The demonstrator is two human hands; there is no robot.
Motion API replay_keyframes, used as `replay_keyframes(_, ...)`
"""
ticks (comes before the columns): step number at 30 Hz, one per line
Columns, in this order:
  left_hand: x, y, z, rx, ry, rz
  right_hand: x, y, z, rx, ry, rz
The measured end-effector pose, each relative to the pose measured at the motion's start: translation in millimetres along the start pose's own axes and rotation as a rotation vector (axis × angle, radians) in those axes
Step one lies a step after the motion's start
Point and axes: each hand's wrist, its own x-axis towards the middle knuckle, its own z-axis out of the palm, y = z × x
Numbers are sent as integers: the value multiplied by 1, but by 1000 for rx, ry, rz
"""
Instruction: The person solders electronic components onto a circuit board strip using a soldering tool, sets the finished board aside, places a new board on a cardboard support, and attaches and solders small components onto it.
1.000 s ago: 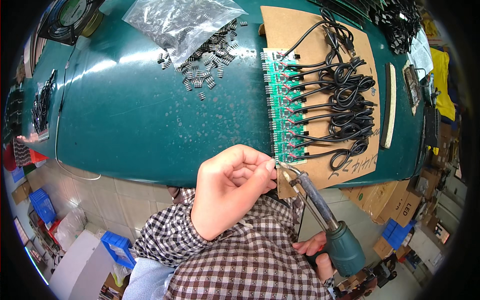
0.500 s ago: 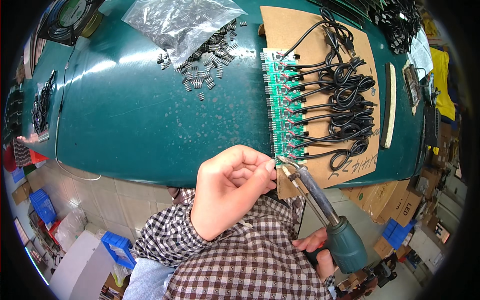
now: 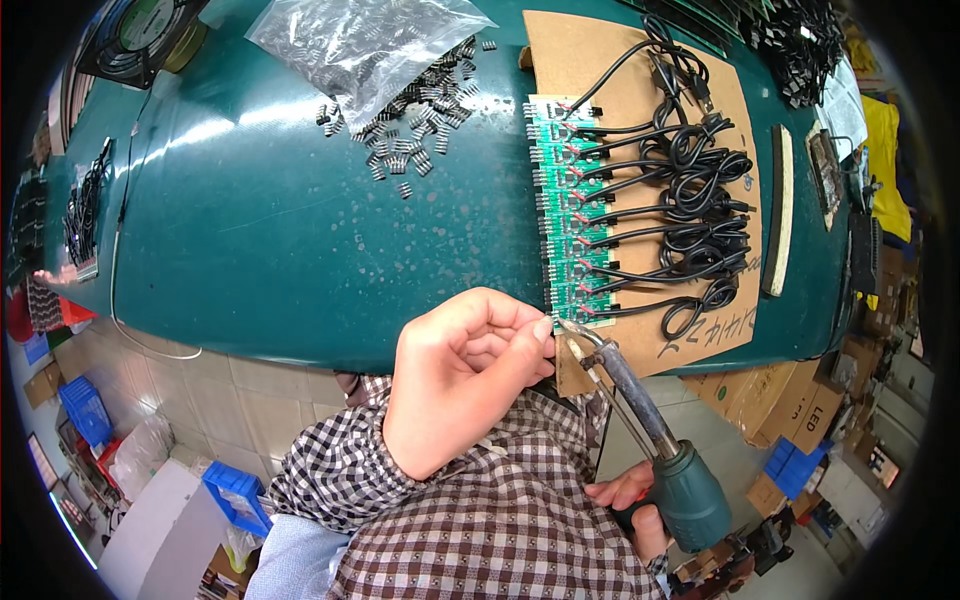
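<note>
At the near end of a strip of green circuit boards (image 3: 573, 215), my left hand (image 3: 465, 375) pinches thumb and fingertips together at the board edge. Whatever sits between them is mostly hidden. My right hand (image 3: 640, 505) grips a green-handled soldering iron (image 3: 640, 400), with a thin tube running alongside its barrel. The iron's bent tip meets or nearly meets the nearest board, close to my left fingertips. Small pin connectors line the boards' left edge. Looped black cables (image 3: 695, 180) run from their right side across a piece of cardboard (image 3: 600, 55).
A clear plastic bag (image 3: 360, 50) of small black connectors lies at the far side, with loose connectors (image 3: 410, 150) spilled before it. A fan (image 3: 140, 35) stands far left, near bundled cables (image 3: 88, 205). A pale strip (image 3: 777, 210) lies right of the cardboard.
The soldering iron has shifted slightly toward me, its tip still beside the nearest board. My left hand keeps its pinch almost unmoved.
</note>
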Motion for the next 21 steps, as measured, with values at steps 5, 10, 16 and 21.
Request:
replay_keyframes(5, 1, 0, 0, 7, -4, -2, 3, -12, 10, -33, 29, 19)
replay_keyframes(10, 0, 0, 0, 15, 2, -8, 2, 5, -13, 2, -129, -70)
replay_keyframes(16, 1, -1, 2, -5, 10, -16, 7, 5, -7, 55, -80, -156)
replay_keyframes(21, 0, 1, 2, -4, 19, -11, 5, 9, -7, 93, -57, -188)
